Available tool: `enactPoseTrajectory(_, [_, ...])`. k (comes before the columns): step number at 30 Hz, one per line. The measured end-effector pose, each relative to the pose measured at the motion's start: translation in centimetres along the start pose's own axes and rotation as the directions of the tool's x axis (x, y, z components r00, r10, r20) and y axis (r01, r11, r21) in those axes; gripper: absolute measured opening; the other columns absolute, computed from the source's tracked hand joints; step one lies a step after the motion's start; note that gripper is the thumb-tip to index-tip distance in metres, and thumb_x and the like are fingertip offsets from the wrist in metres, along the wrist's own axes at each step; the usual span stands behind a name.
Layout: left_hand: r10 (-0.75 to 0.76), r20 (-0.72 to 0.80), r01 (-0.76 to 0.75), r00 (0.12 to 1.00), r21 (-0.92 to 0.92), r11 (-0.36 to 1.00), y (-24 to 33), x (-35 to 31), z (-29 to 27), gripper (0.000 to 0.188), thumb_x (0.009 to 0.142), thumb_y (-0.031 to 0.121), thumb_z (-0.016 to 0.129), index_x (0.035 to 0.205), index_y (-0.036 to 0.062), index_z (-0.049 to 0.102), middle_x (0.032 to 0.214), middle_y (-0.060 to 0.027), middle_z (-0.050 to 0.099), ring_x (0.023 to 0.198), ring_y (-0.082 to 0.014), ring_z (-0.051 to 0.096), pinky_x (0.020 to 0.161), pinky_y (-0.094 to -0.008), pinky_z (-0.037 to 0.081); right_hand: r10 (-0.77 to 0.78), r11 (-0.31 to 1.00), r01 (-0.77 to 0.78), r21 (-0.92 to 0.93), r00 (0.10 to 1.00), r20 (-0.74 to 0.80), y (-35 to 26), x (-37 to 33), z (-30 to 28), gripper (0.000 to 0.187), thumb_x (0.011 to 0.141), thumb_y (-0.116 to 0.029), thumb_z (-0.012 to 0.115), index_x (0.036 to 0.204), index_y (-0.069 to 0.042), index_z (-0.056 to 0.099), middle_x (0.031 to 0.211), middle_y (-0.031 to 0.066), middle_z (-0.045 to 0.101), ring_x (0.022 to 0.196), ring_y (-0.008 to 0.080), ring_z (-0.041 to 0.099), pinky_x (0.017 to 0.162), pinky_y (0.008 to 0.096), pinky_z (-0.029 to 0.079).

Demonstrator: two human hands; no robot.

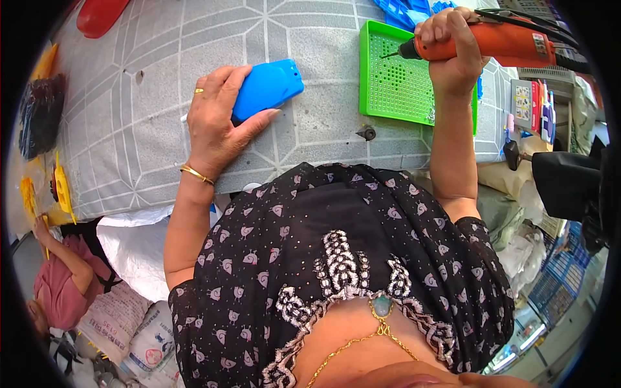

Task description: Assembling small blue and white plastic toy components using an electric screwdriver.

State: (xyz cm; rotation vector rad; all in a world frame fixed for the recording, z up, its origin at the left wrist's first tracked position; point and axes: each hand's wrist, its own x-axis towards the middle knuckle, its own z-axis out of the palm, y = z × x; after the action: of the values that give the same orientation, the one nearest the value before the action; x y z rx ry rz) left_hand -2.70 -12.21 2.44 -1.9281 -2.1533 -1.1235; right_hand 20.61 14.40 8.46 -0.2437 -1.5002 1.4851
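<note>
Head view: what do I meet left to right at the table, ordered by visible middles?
Dark bundle → red object → left hand → blue plastic piece → green perforated tray → right hand → orange power tool.

Blue casing (pixel 265 90), orange driver (pixel 514 44) (black-nosed), green tray (pixel 364 84), grey tablecloth (pixel 162 39), pale-lined.

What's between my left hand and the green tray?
In the head view, the blue piece your left hand grips, then grey tablecloth up to the green tray.
</note>
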Motion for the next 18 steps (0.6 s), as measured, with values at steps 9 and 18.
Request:
enactPoseTrajectory(9, [0.092, -0.034, -0.085, 0.995, 0.175, 0.981, 1.3, -0.3, -0.5, 0.066, 0.075, 0.041, 0.087, 0.127, 0.0070, 0.065, 0.126, -0.0141, 0.061, 0.119, -0.0361, 0.056, 0.100, -0.0467, 0.044, 0.066, 0.954, -0.120, 0.275, 0.978, 0.199, -1.8, 0.8, 2.3, 0.017, 0.103, -0.023, 0.051, 0.094, -0.009, 0.052, 0.080, 0.0016, 0.048, 0.073, 0.0171, 0.050, 0.079, 0.0383, 0.043])
enactPoseTrajectory(18, [0.089, -0.184, -0.120, 0.979, -0.166, 0.979, 5.2, 1.6, 1.6, 0.045, 0.079, 0.038, 0.086, 0.108, 0.0084, 0.069, 0.105, -0.0080, 0.068, 0.090, -0.0284, 0.064, 0.081, -0.0392, 0.048, -0.021, 0.876, -0.227, 0.425, 0.863, 0.504, -4.4, -0.1, 7.7, 0.023, 0.103, -0.032, 0.056, 0.111, -0.010, 0.058, 0.084, -0.0009, 0.052, 0.076, 0.0136, 0.052, 0.080, 0.0348, 0.041])
